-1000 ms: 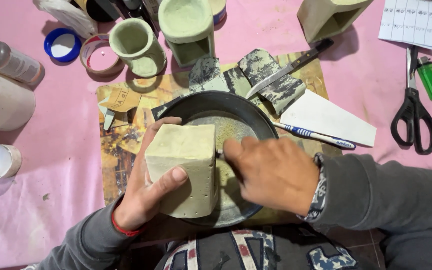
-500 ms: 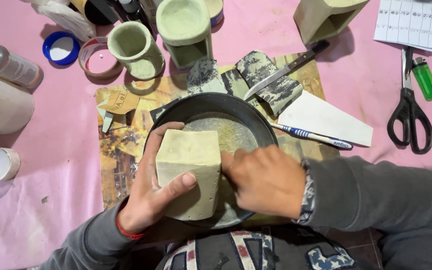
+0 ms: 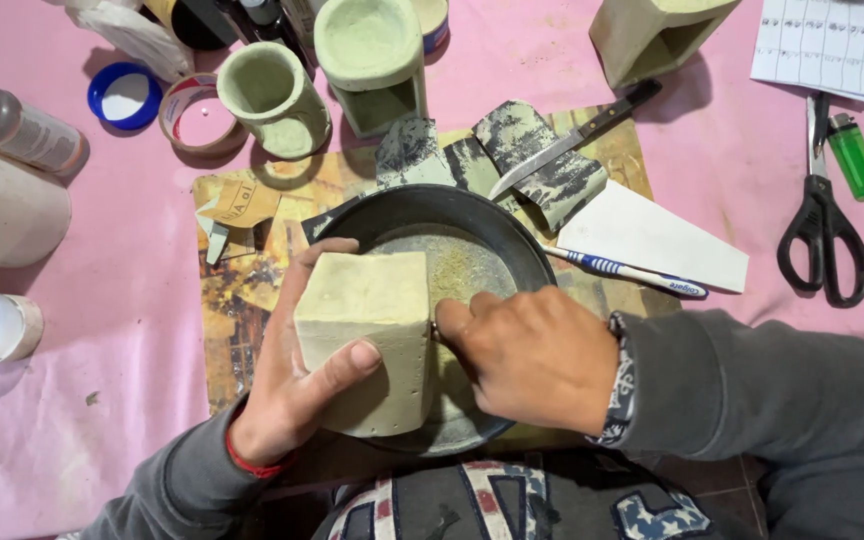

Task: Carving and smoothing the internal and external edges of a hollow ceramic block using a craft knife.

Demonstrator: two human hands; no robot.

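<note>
My left hand (image 3: 297, 385) grips a pale greenish stone-like block (image 3: 367, 335) and holds it over a round black pan (image 3: 522, 245) with grey dust in its bottom. My right hand (image 3: 532, 355) is closed and pressed against the block's right side; whatever it holds is hidden by the fingers. Both sleeves are dark grey. The pan rests on a brown patterned board (image 3: 242, 290) on a pink cloth (image 3: 132, 420).
Behind the pan lie a knife (image 3: 572, 135), pieces of sandpaper (image 3: 537, 150), a blue-and-white toothbrush (image 3: 632, 272) and a white wedge (image 3: 652, 238). Carved greenish holders (image 3: 272, 95) (image 3: 372, 55) stand at the back. Black scissors (image 3: 822, 215) and a green lighter (image 3: 855, 155) lie at right, bottles (image 3: 12, 125) at left.
The block and both hands have shifted slightly within the pan, my right hand sliding along the block's right side. Everything else on the table stays put.
</note>
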